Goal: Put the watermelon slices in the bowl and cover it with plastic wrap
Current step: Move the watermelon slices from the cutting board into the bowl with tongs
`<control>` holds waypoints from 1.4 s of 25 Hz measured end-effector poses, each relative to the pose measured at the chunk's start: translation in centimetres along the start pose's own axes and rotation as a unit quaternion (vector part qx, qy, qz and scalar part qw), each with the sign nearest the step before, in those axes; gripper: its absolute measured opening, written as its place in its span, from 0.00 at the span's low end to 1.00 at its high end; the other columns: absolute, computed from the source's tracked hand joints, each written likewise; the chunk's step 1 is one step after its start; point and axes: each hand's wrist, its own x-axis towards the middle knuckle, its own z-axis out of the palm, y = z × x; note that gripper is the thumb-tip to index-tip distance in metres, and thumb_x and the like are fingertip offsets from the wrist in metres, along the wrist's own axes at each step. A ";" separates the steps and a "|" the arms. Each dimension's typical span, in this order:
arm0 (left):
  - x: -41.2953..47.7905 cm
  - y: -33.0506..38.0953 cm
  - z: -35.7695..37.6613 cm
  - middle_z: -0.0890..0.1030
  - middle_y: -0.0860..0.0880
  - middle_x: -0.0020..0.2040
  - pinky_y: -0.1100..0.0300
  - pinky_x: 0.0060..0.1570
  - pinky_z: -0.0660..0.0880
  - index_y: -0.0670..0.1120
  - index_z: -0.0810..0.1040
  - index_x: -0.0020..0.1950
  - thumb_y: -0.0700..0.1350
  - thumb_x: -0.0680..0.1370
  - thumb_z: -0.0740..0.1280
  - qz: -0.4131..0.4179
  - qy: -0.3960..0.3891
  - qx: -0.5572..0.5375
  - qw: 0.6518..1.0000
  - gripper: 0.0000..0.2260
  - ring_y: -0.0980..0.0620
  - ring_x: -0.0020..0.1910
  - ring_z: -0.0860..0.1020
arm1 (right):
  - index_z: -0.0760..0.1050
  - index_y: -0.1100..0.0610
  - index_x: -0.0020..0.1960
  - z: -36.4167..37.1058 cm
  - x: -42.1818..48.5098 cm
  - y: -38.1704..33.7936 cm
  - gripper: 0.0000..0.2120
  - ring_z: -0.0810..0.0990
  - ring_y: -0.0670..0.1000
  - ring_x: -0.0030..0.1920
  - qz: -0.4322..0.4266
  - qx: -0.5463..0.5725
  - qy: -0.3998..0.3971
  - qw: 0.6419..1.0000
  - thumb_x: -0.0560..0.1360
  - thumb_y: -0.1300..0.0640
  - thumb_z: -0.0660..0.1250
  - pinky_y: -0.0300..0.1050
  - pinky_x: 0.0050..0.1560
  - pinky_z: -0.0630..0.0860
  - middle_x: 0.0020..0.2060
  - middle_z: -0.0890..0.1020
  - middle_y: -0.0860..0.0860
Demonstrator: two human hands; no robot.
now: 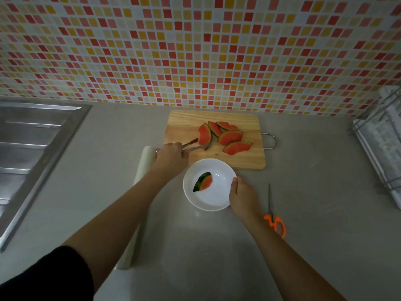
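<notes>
A white bowl (219, 198) stands on the counter in front of a wooden cutting board (184, 131). One watermelon slice (204, 181) lies inside the bowl. Several more watermelon slices (230, 136) are piled on the board. My left hand (172, 156) grips metal tongs (194, 145), whose tips reach the leftmost slice on the board. My right hand (243, 196) holds the bowl's right rim. A roll of plastic wrap (138, 183) lies on the counter under my left forearm.
Orange-handled scissors (273, 216) lie to the right of the bowl. A steel sink (32, 148) fills the left side. A wire dish rack (382, 140) stands at the far right. A tiled wall rises behind the board.
</notes>
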 end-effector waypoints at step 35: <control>-8.7 -2.0 -1.3 0.80 0.42 0.47 0.57 0.45 0.71 0.43 0.77 0.55 0.48 0.79 0.59 0.217 -0.138 0.073 0.964 0.13 0.45 0.46 0.77 | 0.70 0.59 0.38 0.2 0.3 0.4 0.20 0.74 0.55 0.35 0.023 0.043 0.023 0.999 0.81 0.52 0.49 0.43 0.36 0.65 0.31 0.74 0.52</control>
